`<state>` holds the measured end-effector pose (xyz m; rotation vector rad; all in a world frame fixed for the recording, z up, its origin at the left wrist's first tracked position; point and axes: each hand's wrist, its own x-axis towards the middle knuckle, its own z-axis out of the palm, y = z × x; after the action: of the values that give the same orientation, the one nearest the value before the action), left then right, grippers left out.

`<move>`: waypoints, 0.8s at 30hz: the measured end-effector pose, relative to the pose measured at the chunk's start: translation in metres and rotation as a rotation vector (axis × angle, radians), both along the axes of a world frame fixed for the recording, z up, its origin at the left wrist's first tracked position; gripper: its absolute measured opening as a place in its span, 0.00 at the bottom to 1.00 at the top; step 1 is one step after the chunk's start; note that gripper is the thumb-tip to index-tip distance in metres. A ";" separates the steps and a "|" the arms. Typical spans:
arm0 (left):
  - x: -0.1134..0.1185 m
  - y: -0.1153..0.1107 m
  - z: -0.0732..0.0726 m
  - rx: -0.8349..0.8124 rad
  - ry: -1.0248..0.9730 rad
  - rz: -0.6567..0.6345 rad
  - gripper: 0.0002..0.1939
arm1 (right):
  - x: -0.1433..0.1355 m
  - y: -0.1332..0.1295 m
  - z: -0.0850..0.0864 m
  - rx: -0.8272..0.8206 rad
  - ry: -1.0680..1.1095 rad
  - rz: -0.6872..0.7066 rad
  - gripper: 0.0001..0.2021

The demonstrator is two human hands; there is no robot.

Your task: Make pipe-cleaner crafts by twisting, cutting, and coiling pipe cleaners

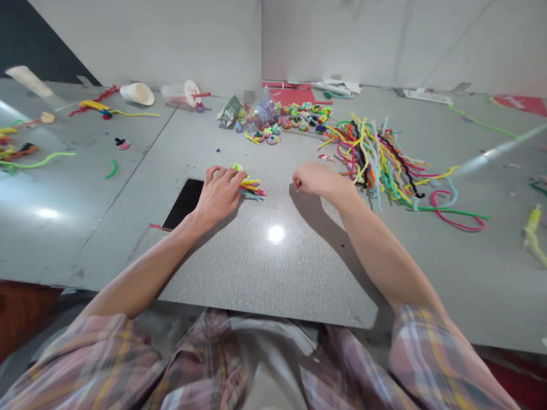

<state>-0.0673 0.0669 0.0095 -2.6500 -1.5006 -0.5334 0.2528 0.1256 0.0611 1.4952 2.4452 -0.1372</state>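
Observation:
My left hand (220,191) lies palm down over a small bundle of short pipe cleaner pieces (255,189) in yellow, pink, orange and light blue. Its fingers are bent and apart, with the fingertips touching the bundle; the thumb is mostly hidden. A black smartphone (183,204) lies flat beside that wrist. To the right, my right hand (317,179) is curled closed just above the table. Whatever its fingers hold, if anything, is hidden. Past this hand lies a large loose heap of long, many-coloured pipe cleaners (378,156).
Behind my hands are a pile of small colourful fuzzy pieces (303,115), a clear plastic bottle (260,114) and a dark green wrapper (231,111). White paper cups (137,94) lie tipped near the wall panel (171,42). A green scrap (111,169) sits left.

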 end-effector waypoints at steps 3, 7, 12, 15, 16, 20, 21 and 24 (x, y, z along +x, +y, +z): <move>0.000 0.001 -0.002 0.006 0.000 -0.001 0.26 | -0.002 0.000 -0.002 -0.012 -0.008 0.015 0.17; 0.000 0.001 -0.003 -0.001 -0.002 0.006 0.24 | -0.001 0.002 0.002 -0.007 0.005 0.029 0.15; 0.001 0.001 -0.003 0.002 0.001 0.011 0.23 | 0.007 0.005 0.011 0.016 0.094 0.059 0.14; 0.002 0.000 -0.003 -0.011 -0.018 0.009 0.23 | 0.011 0.007 0.011 0.031 0.138 0.079 0.16; 0.002 0.000 -0.003 -0.016 -0.027 0.009 0.23 | 0.011 0.007 0.010 0.035 0.142 0.083 0.17; 0.002 0.000 -0.003 -0.021 -0.056 0.007 0.22 | 0.010 0.006 0.010 0.039 0.127 0.083 0.19; 0.002 0.000 -0.003 -0.019 -0.054 0.006 0.22 | 0.010 0.005 0.010 0.037 0.122 0.080 0.19; 0.002 0.000 -0.004 -0.002 -0.021 0.006 0.22 | 0.008 0.004 0.012 0.019 0.110 0.067 0.19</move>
<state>-0.0652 0.0673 0.0059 -2.6491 -1.5150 -0.5619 0.2610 0.1297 0.0728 1.4475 2.5863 -0.1878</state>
